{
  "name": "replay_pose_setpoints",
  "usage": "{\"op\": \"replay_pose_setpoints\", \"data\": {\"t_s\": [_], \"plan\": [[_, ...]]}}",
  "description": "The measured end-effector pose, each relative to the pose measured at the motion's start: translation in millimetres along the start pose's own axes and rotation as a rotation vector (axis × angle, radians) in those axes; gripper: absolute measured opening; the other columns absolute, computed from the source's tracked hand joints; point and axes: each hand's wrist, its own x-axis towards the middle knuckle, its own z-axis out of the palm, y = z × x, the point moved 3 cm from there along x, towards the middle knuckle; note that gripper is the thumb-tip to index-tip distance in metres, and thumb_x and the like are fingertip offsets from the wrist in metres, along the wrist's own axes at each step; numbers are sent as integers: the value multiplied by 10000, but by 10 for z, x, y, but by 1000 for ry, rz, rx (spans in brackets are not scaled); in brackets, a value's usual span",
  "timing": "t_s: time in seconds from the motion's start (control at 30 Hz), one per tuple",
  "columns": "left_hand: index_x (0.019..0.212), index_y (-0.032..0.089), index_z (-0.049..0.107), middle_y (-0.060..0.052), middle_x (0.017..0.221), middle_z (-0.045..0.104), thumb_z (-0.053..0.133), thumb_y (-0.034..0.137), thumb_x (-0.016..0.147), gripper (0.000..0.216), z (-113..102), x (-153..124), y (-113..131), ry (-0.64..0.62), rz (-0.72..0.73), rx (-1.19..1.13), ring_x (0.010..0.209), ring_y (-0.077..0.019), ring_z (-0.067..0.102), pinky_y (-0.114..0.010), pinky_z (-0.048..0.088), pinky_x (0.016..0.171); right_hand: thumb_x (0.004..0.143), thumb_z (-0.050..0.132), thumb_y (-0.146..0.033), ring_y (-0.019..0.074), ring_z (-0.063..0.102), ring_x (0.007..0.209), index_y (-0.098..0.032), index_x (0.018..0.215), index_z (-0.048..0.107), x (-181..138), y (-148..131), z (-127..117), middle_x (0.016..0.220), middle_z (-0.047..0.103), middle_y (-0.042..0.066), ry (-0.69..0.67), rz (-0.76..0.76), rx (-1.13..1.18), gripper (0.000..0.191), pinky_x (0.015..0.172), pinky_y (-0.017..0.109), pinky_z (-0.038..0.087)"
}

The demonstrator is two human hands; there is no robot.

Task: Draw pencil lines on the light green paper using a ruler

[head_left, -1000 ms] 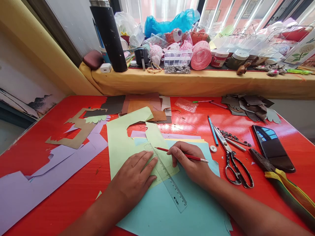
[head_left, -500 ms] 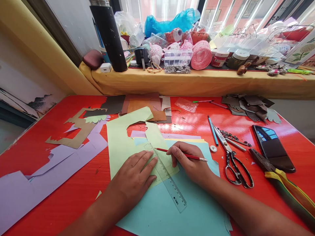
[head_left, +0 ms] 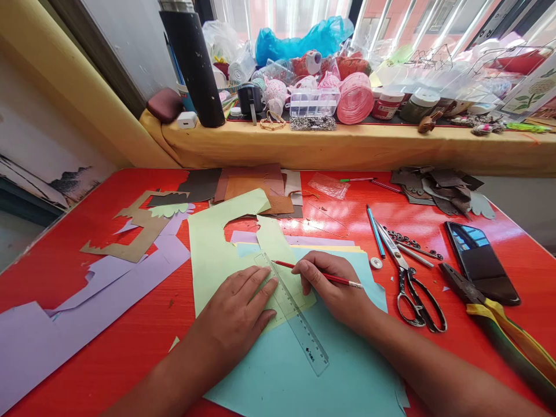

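Observation:
My left hand lies flat, fingers stretched out, pressing a clear ruler onto a light green sheet of paper. The ruler slants from upper left to lower right, and its lower part rests over a blue sheet underneath. Faint pencil lines mark the green paper around the ruler. In my right hand is a red pencil, pinched between thumb and fingers. Its tip points left, close to the ruler's upper edge; whether it touches the paper I cannot tell.
Right of the papers lie scissors, a blue pen, pliers and a phone. Purple paper and a brown cut-out spread to the left. A black bottle stands on the cluttered windowsill.
My right hand and the pencil have shifted very slightly left. My left hand and the ruler look almost unmoved.

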Motion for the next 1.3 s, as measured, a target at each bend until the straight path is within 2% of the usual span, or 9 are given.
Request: {"op": "replay_pose_setpoints", "data": {"t_s": [0.23, 0.57, 1.3], "plan": [[1472, 123, 636, -180, 1486, 704, 423, 305, 1192, 396, 5, -4, 0, -5, -7, 5, 1356, -346, 682, -544, 634, 1071, 1103, 597, -375, 180, 590, 652, -223, 793, 676, 4, -27, 8, 691, 665, 2, -22, -34, -41, 355, 640, 298, 451], [1469, 115, 638, -187, 1482, 705, 434, 303, 1188, 395, 8, -7, -6, 0, -3, 1, 1353, -348, 683, -542, 636, 1070, 1094, 604, -345, 175, 593, 650, -222, 821, 689, 6, -33, 19, 695, 671, -6, -29, -51, -54, 312, 636, 293, 455], [1486, 141, 629, -165, 1496, 698, 470, 314, 1175, 390, 13, -13, -17, -1, -18, -12, 1367, -335, 670, -513, 607, 1099, 1110, 583, -422, 160, 577, 581, -218, 777, 684, -20, -5, -8, 627, 663, -8, -10, -45, -63, 403, 580, 282, 428]]}}
